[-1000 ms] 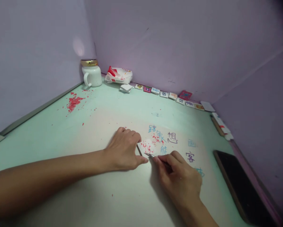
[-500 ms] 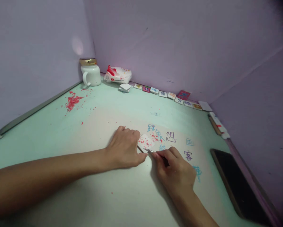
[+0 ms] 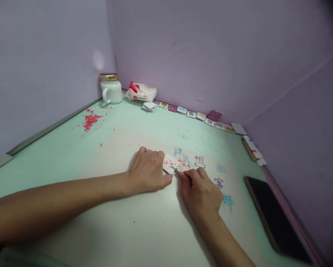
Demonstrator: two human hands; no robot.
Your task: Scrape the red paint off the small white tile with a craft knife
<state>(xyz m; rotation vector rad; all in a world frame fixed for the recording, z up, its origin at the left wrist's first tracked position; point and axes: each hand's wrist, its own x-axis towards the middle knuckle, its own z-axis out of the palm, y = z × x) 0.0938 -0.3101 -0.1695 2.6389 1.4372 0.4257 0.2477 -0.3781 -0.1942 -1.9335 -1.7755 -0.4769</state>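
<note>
My left hand (image 3: 149, 171) lies palm down on the pale green table (image 3: 72, 155), its curled fingers pressing the left edge of a small white tile (image 3: 170, 162) flecked with red. My right hand (image 3: 200, 191) is closed in a pinch round a thin knife-like tool (image 3: 180, 171), whose metal tip rests on the tile's lower right edge. Both hands meet at the tile. Blue and dark characters (image 3: 194, 161) are written on the table just right of the tile.
A white mug with a gold lid (image 3: 111, 89) and a white and red packet (image 3: 141, 91) stand in the far corner. Several small picture tiles (image 3: 200, 115) line the back wall. Red shavings (image 3: 91, 120) lie at far left. A dark phone (image 3: 274, 215) lies at right.
Both hands and the tile sit slightly higher in the view as the camera shifted. The tool tip has edged further onto the tile.
</note>
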